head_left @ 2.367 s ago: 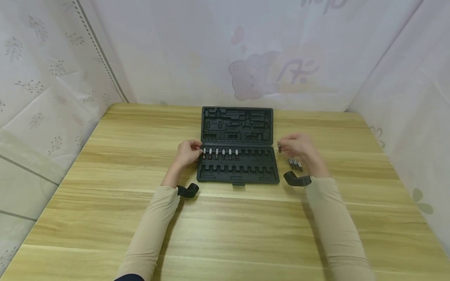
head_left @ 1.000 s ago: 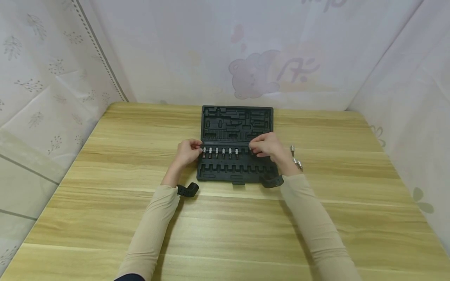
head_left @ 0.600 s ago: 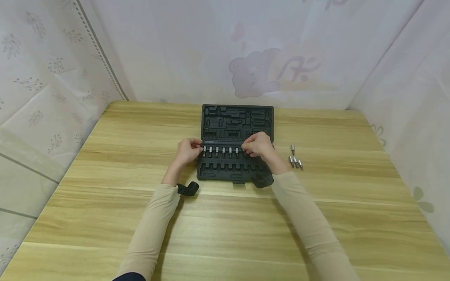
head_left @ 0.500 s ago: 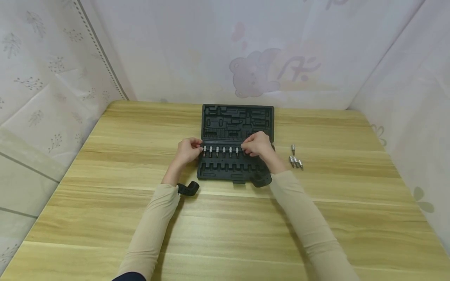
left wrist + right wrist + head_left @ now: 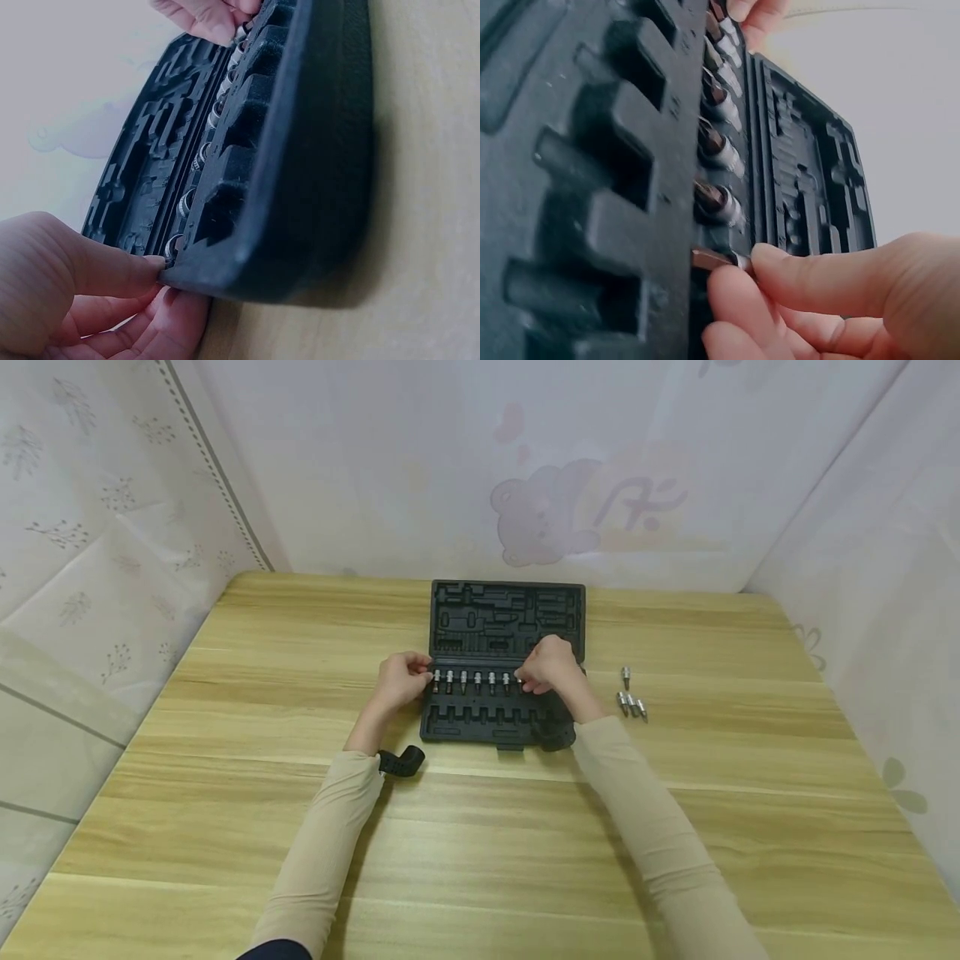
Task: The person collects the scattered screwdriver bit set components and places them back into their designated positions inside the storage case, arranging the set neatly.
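An open black plastic tool case (image 5: pixel 487 700) lies on the table with its lid tilted back. Several silver bit sockets (image 5: pixel 477 682) sit side by side in its upper row of slots, starting from the left end. My right hand (image 5: pixel 552 662) pinches another bit socket (image 5: pixel 712 259) between thumb and fingers at the slot just right of that row; part of it is covered by the fingers. My left hand (image 5: pixel 399 681) grips the case's left edge, thumb on top beside the first bit socket and fingers below, as the left wrist view shows.
Right of the case, one bit socket (image 5: pixel 626 677) lies apart on the wooden table (image 5: pixel 480 843), with a small cluster of bit sockets (image 5: pixel 632 705) in front of it. A printed curtain (image 5: pixel 375 485) hangs behind the table. The case's front row of slots (image 5: pixel 483 717) holds nothing visible.
My right hand has come leftward from beyond the case's right side, carrying the bit socket to the slot after the filled ones. My left hand has stayed at the left edge.
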Available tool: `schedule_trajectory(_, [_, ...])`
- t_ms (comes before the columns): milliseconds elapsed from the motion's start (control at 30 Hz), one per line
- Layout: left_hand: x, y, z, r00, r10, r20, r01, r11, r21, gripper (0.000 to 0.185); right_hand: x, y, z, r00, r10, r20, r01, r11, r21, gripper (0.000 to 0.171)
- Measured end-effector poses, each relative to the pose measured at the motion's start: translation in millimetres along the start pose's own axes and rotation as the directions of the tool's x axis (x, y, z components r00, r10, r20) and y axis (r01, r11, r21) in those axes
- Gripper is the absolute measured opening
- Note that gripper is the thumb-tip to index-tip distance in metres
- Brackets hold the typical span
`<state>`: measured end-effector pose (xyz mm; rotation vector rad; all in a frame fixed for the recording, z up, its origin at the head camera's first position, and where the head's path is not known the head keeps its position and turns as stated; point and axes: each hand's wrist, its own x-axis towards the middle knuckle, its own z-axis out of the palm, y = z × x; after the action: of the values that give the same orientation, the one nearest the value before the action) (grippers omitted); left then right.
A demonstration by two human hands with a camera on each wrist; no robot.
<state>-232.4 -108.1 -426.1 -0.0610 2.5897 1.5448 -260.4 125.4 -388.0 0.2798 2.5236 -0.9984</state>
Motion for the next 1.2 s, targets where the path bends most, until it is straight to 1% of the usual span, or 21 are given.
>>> schedule_trajectory(167, [0.3, 0.7, 0.6, 1.000, 0.010, 0.007, -0.010, 1.000, 0.018, 0.024, 3, 3, -7, 0.997, 0.000, 0.074, -0.005, 0.997, 0.076, 0.008])
schedule_trajectory(267, [1.2, 0.3, 1.1, 1.000, 0.011, 0.010, -0.012, 1.000, 0.024, 0.025, 6, 4, -11, 0.995, 0.020, 0.098, -0.027, 0.997, 0.072, 0.012])
schedule_trajectory(333, [1.7, 0.1, 1.1, 1.000, 0.007, 0.010, -0.008, 1.000, 0.020, 0.025, 8, 4, -13, 0.993, 0.042, 0.111, -0.048, 0.997, 0.053, 0.018])
schedule_trajectory(433, [1.8, -0.4, -0.3, 1.000, 0.005, 0.000, -0.005, 1.000, 0.016, 0.025, 13, 1, -15, 0.987, 0.084, 0.135, -0.086, 0.996, 0.009, 0.028])
schedule_trajectory(533, [1.0, -0.6, -4.2, 1.000, 0.009, -0.013, -0.009, 1.000, 0.010, 0.025, 20, -3, -17, 0.976, 0.120, 0.182, -0.116, 0.993, -0.033, 0.034])
schedule_trajectory(633, [-0.2, -0.6, -7.9, 1.000, 0.009, -0.015, -0.009, 1.000, 0.014, 0.025, 27, -10, -18, 0.962, 0.149, 0.227, -0.132, 0.987, -0.090, 0.034])
schedule_trajectory(700, [-1.6, -0.4, -9.4, 1.000, 0.004, -0.009, -0.004, 1.000, 0.014, 0.025, 26, -14, -19, 0.957, 0.158, 0.244, -0.134, 0.985, -0.112, 0.036])
schedule_trajectory(867, [-4.2, -1.2, -8.3, 1.000, 0.001, -0.013, -0.001, 1.000, 0.027, 0.025, 21, -16, -20, 0.949, 0.159, 0.272, -0.128, 0.983, -0.131, 0.031])
schedule_trajectory(967, [-3.4, -1.5, -5.6, 1.000, 0.006, -0.005, -0.006, 0.999, 0.046, 0.025, 23, -16, -22, 0.939, 0.190, 0.288, -0.140, 0.972, -0.188, 0.028])
schedule_trajectory(1033, [-2.2, -1.6, -3.5, 1.000, 0.013, 0.003, -0.014, 0.999, 0.052, 0.025, 23, -18, -24, 0.936, 0.209, 0.282, -0.141, 0.959, -0.245, 0.033])
schedule_trajectory(1133, [-1.2, -0.7, -1.3, 1.000, 0.020, 0.005, -0.021, 0.999, 0.048, 0.025, 22, -24, -26, 0.940, 0.227, 0.254, -0.138, 0.935, -0.327, 0.050])
schedule_trajectory(1200, [-1.1, 0.1, -0.5, 1.000, 0.019, -0.003, -0.019, 0.999, 0.049, 0.025, 22, -29, -27, 0.940, 0.243, 0.241, -0.145, 0.920, -0.364, 0.059])
